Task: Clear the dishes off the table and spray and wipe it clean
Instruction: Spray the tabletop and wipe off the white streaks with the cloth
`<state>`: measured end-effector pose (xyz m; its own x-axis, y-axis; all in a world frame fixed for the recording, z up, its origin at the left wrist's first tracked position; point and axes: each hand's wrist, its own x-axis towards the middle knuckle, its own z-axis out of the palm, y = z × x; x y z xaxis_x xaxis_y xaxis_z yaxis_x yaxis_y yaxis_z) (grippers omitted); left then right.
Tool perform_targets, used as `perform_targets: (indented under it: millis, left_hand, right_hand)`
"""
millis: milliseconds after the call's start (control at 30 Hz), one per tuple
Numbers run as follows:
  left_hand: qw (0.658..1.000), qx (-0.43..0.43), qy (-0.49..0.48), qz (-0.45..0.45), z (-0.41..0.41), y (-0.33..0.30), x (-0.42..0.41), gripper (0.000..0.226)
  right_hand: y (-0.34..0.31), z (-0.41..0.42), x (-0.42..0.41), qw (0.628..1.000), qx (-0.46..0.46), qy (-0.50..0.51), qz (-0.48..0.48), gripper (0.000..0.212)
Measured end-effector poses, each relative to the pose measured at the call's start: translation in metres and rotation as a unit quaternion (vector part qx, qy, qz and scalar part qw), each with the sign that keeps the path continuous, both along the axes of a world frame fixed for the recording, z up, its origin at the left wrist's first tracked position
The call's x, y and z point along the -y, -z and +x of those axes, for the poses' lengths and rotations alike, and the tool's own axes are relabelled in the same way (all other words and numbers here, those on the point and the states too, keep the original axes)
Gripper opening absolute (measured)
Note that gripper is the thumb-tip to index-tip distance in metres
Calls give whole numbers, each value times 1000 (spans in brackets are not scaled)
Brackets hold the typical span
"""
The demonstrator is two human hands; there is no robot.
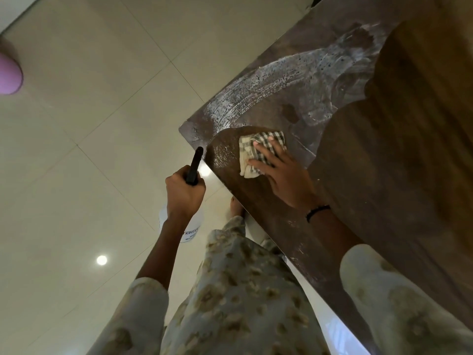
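A dark glossy brown table [371,175] fills the right side, its near corner at centre. Wet streaks of spray [268,85] smear the top toward the far end. My right hand [281,172] presses flat on a checked cream-and-grey cloth [258,152] lying on the table near the corner. My left hand [184,193] hangs beside the table edge, gripping a spray bottle by its black trigger head [195,165]; the white bottle body [189,226] shows below my wrist. No dishes are in view on the table.
Pale glossy floor tiles [89,149] spread over the left half. A pink rounded object [9,73] sits at the far left edge. My bare foot [236,206] stands close under the table edge. My patterned clothing fills the bottom.
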<state>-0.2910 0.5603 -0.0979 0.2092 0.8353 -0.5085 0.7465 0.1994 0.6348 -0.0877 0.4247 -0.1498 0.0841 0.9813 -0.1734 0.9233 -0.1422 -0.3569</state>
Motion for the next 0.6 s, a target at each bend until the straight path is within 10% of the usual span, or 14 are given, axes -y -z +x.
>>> perform_targets:
  millis: [367,600]
  left_hand:
    - [1000,5,-15,-8,8,-11,-22,37]
    - [1000,15,-12,-8,10,-18,-28,7]
  right_hand:
    - [1,-27,-113,996,30,66,58,54]
    - [-1,-55,-110,995,39,-89,36,59]
